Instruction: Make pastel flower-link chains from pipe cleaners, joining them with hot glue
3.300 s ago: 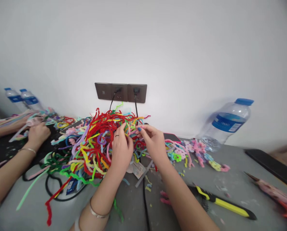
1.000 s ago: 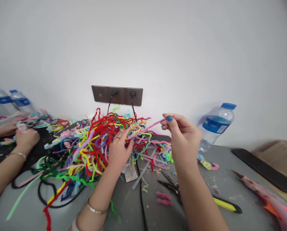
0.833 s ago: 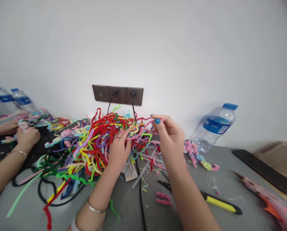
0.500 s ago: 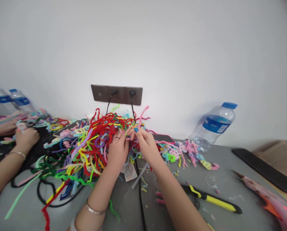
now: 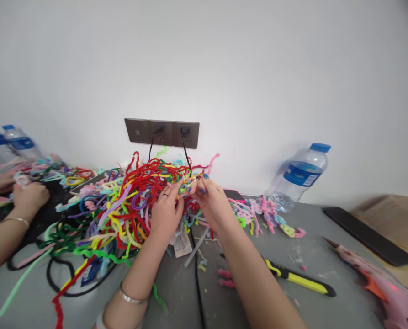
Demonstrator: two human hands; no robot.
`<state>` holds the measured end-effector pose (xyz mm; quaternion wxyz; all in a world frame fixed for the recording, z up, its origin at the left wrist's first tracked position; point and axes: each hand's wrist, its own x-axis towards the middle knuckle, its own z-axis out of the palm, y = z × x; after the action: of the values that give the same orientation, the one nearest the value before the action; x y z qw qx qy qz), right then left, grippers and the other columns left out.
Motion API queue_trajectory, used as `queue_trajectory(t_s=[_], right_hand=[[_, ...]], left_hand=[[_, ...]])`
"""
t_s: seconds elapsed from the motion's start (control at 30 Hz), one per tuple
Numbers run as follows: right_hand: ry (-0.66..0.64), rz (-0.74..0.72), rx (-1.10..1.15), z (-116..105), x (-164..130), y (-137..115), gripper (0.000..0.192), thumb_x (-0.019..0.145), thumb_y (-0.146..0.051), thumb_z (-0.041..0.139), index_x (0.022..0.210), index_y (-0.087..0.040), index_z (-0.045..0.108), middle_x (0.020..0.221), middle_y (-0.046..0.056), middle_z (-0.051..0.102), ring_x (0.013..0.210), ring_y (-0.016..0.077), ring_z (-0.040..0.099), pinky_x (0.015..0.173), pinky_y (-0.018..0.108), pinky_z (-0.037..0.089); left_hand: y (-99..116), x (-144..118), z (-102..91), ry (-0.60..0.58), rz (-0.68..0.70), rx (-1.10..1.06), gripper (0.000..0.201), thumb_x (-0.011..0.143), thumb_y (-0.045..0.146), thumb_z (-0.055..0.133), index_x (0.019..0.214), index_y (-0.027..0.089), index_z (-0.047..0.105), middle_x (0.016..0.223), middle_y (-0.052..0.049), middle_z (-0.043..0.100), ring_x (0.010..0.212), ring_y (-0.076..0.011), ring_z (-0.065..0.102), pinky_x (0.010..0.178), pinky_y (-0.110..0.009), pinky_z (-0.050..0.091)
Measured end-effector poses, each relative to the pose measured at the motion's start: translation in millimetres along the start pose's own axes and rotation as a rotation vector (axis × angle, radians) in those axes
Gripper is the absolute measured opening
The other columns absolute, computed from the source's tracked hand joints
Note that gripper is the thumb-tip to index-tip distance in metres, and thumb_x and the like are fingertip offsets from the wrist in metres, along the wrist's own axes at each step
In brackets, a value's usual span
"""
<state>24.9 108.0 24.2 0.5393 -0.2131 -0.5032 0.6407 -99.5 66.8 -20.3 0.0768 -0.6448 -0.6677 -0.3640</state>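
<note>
My left hand and my right hand meet at the right side of a big tangled heap of coloured pipe cleaners. Between my pinched fingertips is a pink pipe cleaner, whose free end points up and right past my right hand. The fingers partly hide where each hand grips it. Red, yellow, green and purple stems surround my left hand. Below my hands lie a small printed card and a translucent glue stick. Twisted pastel pipe-cleaner pieces lie right of my right hand.
A yellow-black handled tool and a pink glue gun lie at right. A water bottle leans against the wall under my right side. Black cords run from the wall sockets. At left, another person's hands work.
The pink stem's free end has swung from nearly upright over to the right. My right hand has turned, its fingers curling in more. The view has shifted slightly to the right.
</note>
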Motion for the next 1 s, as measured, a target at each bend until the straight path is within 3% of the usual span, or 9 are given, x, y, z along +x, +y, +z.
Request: queue_trajectory(t_s=[0.4, 0.5, 0.6, 0.7, 0.87, 1.0], right_hand=[[0.15, 0.059, 0.138, -12, 10, 3, 0.047, 0.077, -0.055, 0.067, 0.057, -0.023, 0.038, 0.06, -0.002, 0.053, 0.064, 0.0159, 0.057, 0.071, 0.031, 0.053], [0.084, -0.08, -0.007, -6, 3, 2, 0.044, 0.085, -0.055, 0.059, 0.06, -0.023, 0.041, 0.062, -0.002, 0.053, 0.065, 0.0162, 0.053, 0.068, 0.03, 0.049], [-0.105, -0.211, -0.322, 1, -6, -4, 0.044, 0.094, -0.05, 0.048, 0.061, -0.022, 0.044, 0.062, -0.001, 0.051, 0.062, 0.0147, 0.045, 0.065, 0.029, 0.041], [-0.219, -0.188, -0.465, -3, -7, -6, 0.045, 0.096, -0.047, 0.045, 0.06, -0.021, 0.048, 0.062, -0.001, 0.051, 0.061, 0.0143, 0.044, 0.065, 0.029, 0.038], [0.078, 0.122, 0.029, -23, 9, 2, 0.043, 0.077, -0.049, 0.068, 0.056, -0.023, 0.041, 0.059, -0.004, 0.048, 0.064, 0.0153, 0.052, 0.07, 0.029, 0.048], [0.145, 0.247, 0.229, -24, 13, 3, 0.043, 0.071, -0.044, 0.075, 0.055, -0.022, 0.041, 0.057, -0.006, 0.045, 0.061, 0.0128, 0.052, 0.072, 0.028, 0.05]], left_hand=[[5, -2, 3.5, -0.058, 0.052, 0.087, 0.049, 0.094, 0.019, 0.048, 0.143, 0.022, 0.05, 0.135, -0.01, 0.063, 0.131, -0.0271, 0.054, 0.097, -0.039, 0.055], [5, -1, 1.0, -0.094, 0.001, 0.113, 0.049, 0.095, 0.019, 0.047, 0.144, 0.02, 0.049, 0.136, -0.012, 0.063, 0.131, -0.0273, 0.055, 0.095, -0.039, 0.056], [5, 2, -3.2, -0.134, -0.102, 0.162, 0.047, 0.097, 0.021, 0.046, 0.144, 0.019, 0.05, 0.134, -0.015, 0.064, 0.127, -0.0277, 0.058, 0.091, -0.039, 0.058], [4, 3, -6.1, -0.188, -0.135, 0.189, 0.047, 0.097, 0.022, 0.045, 0.144, 0.017, 0.049, 0.135, -0.015, 0.063, 0.127, -0.0274, 0.058, 0.091, -0.038, 0.058], [11, 1, -5.2, -0.253, -0.07, 0.199, 0.052, 0.097, 0.02, 0.042, 0.148, 0.013, 0.041, 0.141, -0.015, 0.058, 0.136, -0.0252, 0.05, 0.097, -0.036, 0.054], [16, -1, -3.6, -0.215, -0.06, 0.207, 0.053, 0.095, 0.017, 0.041, 0.148, 0.011, 0.041, 0.141, -0.017, 0.058, 0.136, -0.0251, 0.05, 0.099, -0.036, 0.053]])
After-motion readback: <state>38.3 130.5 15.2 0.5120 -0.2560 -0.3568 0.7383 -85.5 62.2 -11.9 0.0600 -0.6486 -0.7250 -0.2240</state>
